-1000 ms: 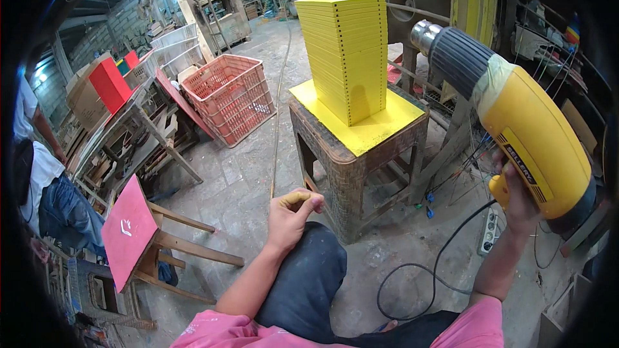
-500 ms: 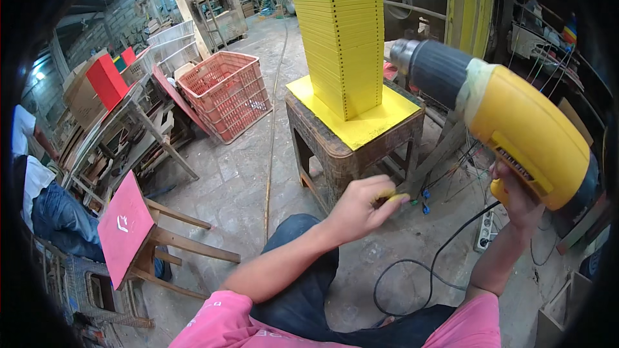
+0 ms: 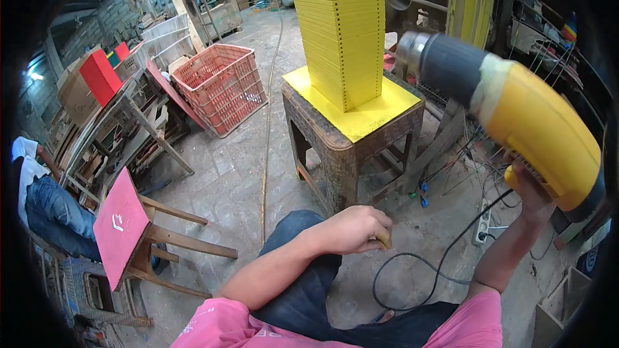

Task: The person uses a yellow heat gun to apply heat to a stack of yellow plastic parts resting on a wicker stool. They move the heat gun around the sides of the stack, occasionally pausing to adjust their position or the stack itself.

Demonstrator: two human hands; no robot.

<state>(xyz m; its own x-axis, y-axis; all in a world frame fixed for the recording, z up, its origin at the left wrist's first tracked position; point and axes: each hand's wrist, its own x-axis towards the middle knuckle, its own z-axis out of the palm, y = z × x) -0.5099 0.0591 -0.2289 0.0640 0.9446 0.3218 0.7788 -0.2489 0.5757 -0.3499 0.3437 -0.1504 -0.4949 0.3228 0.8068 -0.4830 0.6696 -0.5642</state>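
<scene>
My right hand (image 3: 534, 194) grips a yellow heat gun (image 3: 538, 125) by its handle. Its dark barrel with a metal nozzle points left toward a tall stack of yellow boards (image 3: 345, 48), apart from it. The stack, with small dark holes along its edges, stands on a yellow sheet (image 3: 396, 100) atop a worn wooden stool (image 3: 329, 154). Over my knee and below the stool, my left hand (image 3: 351, 229) is closed on a small yellowish piece (image 3: 383, 240), mostly hidden by the fingers, so its kind is unclear.
A black cord (image 3: 445, 258) loops below the heat gun near a power strip (image 3: 481, 222). To the left are a pink-topped stool (image 3: 122, 225) lying tipped, a red crate (image 3: 222, 93) and a seated person (image 3: 55, 209). A long thin hose or cord (image 3: 265, 154) crosses the floor.
My left hand has come down and closer to me, away from the stool. The heat gun has shifted slightly right and down. The view has tilted a little.
</scene>
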